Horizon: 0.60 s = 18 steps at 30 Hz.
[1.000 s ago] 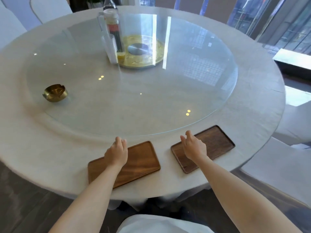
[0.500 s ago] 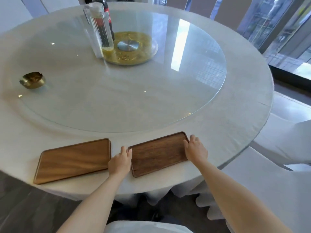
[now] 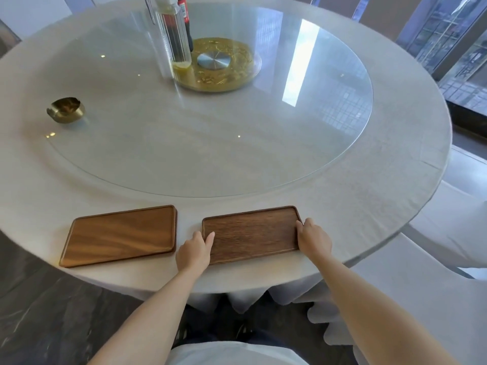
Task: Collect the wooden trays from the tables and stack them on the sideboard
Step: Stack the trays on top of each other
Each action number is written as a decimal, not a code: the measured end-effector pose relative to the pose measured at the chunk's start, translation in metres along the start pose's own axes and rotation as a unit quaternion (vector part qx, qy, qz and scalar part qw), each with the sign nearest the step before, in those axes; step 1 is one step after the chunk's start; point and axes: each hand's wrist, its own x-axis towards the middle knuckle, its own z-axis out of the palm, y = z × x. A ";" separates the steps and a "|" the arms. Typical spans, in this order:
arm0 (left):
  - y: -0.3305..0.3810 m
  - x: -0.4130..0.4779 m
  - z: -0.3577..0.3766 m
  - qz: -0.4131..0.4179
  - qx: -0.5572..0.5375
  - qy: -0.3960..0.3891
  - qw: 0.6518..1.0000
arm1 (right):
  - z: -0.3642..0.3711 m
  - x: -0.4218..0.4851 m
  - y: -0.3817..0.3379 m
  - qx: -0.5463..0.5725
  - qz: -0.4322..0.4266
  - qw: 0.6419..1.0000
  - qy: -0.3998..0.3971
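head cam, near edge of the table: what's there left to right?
lighter wooden tray → left hand, at the left end of the darker wooden tray → right hand, at that tray's right end. Both trays lie flat on the table.

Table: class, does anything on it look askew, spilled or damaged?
Only slightly: the lighter tray lies skewed to the darker tray, its near left corner by the table edge. No spills or damage show.
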 end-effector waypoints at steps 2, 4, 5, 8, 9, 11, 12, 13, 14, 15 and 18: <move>-0.002 0.000 -0.004 0.004 -0.026 0.013 1.000 | 0.003 -0.003 -0.001 0.015 0.013 1.000 0.012; -0.007 0.002 -0.010 0.013 -0.038 0.028 0.999 | 0.005 -0.007 -0.005 0.018 0.014 0.999 0.028; -0.010 0.004 -0.015 0.017 -0.043 0.037 0.998 | 0.005 -0.009 -0.009 0.020 0.011 0.999 0.035; -0.028 0.013 -0.033 0.026 -0.067 0.068 0.995 | 0.005 -0.014 -0.032 0.029 -0.007 0.998 0.050; -0.036 0.018 -0.039 0.028 -0.076 0.079 0.994 | 0.007 -0.016 -0.042 0.031 -0.013 0.998 0.054; -0.055 0.028 -0.055 0.026 -0.083 0.096 0.992 | 0.011 -0.020 -0.066 0.037 -0.026 0.997 0.060; -0.066 0.033 -0.063 0.023 -0.083 0.102 0.991 | 0.014 -0.022 -0.079 0.042 -0.033 0.997 0.059; -0.078 0.038 -0.072 0.020 -0.081 0.107 0.991 | 0.018 -0.025 -0.092 0.049 -0.041 0.996 0.058; -0.090 0.042 -0.081 0.019 -0.077 0.112 0.990 | 0.021 -0.027 -0.105 0.057 -0.048 0.996 0.056; -0.103 0.046 -0.089 0.019 -0.071 0.117 0.990 | 0.025 -0.030 -0.119 0.067 -0.055 0.995 0.054; -0.139 0.056 -0.112 0.012 -0.045 0.137 0.989 | 0.038 -0.039 -0.158 0.095 -0.082 0.991 0.044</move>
